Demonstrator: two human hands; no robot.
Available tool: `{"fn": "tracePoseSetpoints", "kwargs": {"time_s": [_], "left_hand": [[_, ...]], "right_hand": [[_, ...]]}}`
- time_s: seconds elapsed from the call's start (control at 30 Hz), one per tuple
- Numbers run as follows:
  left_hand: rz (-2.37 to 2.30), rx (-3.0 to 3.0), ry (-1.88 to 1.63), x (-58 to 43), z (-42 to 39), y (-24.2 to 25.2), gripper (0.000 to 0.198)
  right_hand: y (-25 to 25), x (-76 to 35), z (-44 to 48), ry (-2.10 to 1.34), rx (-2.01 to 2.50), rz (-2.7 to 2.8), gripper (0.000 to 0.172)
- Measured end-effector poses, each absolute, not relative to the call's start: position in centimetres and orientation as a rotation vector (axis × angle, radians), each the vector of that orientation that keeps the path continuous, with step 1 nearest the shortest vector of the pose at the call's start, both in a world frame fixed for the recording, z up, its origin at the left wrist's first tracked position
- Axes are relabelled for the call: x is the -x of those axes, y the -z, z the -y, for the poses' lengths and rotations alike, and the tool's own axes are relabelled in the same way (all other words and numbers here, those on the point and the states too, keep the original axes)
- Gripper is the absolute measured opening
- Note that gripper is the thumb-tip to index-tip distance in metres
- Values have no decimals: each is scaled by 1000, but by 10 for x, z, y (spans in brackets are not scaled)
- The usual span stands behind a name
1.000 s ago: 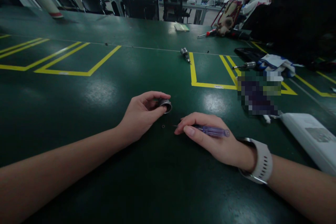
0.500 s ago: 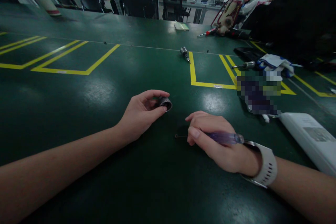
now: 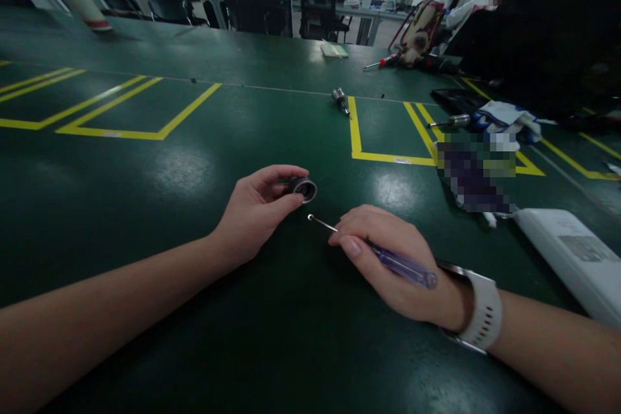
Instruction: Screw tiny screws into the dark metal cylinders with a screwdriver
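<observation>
Hand, left point(image 3: 259, 212): thumb and fingers pinch the short metal sleeve from either side, the thumb at the lower rim.
Metal sleeve point(image 3: 306, 187): held just over the worktop, its round mouth turned toward the right hand and the viewer.
Hand, right point(image 3: 395, 238): closed around the purple screwdriver, thumb along one side, fingers bent over the other.
Purple screwdriver point(image 3: 405, 266): see-through handle toward the wrist, thin shaft slanting up and left toward the sleeve.
Small ring point(image 3: 310, 217): at the screwdriver's tip, near the sleeve's mouth but apart from it.
Wrist: a watch with a pale strap point(image 3: 486, 314) on the right arm.
White case point(image 3: 567, 246): right of that hand, with a grey printed panel on top; print too small to read.
Blurred patch point(image 3: 473, 174): contents masked, beside the case.
Yellow tape point(image 3: 378, 156): marks boxes on the dark green worktop point(image 3: 218, 336); a small white label point(image 3: 402, 160) sits on its near strip, writing unreadable.
Metal fitting point(image 3: 340, 101): lies at the tape's left corner.
Metal tool point(image 3: 451, 121): beside a white-and-blue cloth point(image 3: 507, 118).
Far edge: a red-handled screwdriver point(image 3: 382, 63) and a pale green packet point(image 3: 334, 50).
Background: mesh-backed chairs point(image 3: 262, 6) and several people.
</observation>
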State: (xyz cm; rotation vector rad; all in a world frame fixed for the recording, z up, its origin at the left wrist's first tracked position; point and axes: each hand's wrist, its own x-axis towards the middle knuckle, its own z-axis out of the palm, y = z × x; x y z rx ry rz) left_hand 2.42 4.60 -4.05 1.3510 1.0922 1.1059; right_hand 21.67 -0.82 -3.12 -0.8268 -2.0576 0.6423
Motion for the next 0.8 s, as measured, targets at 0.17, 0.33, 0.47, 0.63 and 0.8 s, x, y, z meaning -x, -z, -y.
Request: {"fn": "tracePoseSetpoints", "kwargs": {"time_s": [0.17,0.33,0.47,0.63,0.8], "left_hand": [[-1096,-1324,-1078,-23,-45,39,32],[-1117,-1377,-1051,-24,-42,35,29],[-1113,-1443,-1044,-23,-42,36,28],[-1103,-1510,-1047,-23,-41,35,27],[-1110,-1546,-1059,-24,-41,33,23]], "right_hand": [[33,-216,8,-573,867,2019,11],[35,-215,6,-590,875,2049,15],[36,-215,5,-608,869,2058,17],[37,-215,5,-594,880,2070,18],[37,-214,4,-582,860,2096,18]]}}
